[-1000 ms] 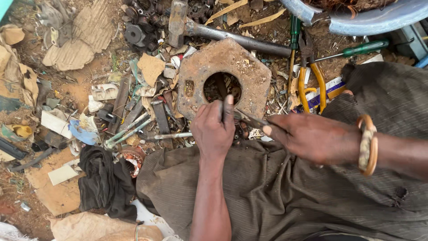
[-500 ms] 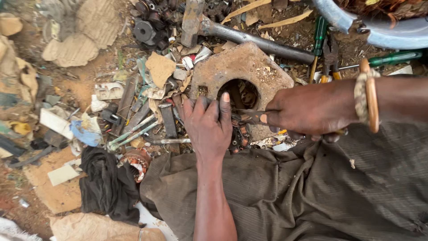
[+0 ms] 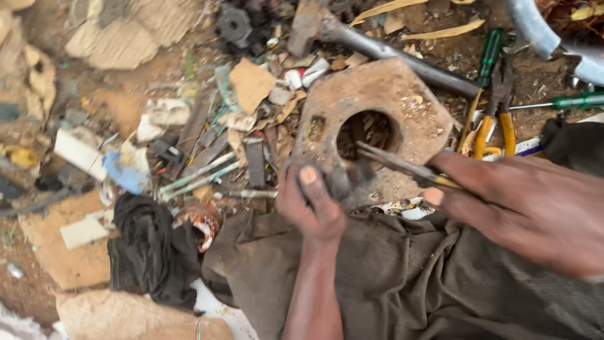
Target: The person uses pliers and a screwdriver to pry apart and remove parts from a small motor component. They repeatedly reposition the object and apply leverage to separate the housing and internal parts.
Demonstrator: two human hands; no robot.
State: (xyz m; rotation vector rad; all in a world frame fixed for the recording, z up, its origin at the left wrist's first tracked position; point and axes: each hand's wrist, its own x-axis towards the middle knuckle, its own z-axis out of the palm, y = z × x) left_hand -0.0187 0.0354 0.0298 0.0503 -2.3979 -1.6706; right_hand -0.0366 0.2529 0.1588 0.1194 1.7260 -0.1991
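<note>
The rusty, pitted plate (image 3: 377, 123), hexagonal with a round hole, lies on the littered ground. The left hand (image 3: 311, 201) curls against its near edge, fingers blurred. The right hand (image 3: 528, 204) grips a thin metal tool (image 3: 402, 165) whose tip reaches the hole.

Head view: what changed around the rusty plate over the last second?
The left hand curled from flat into a grip on a small dark part at the rusty plate. The right hand keeps its thin tool pointed at the hole. Plate, hammer and pliers stayed put.
</note>
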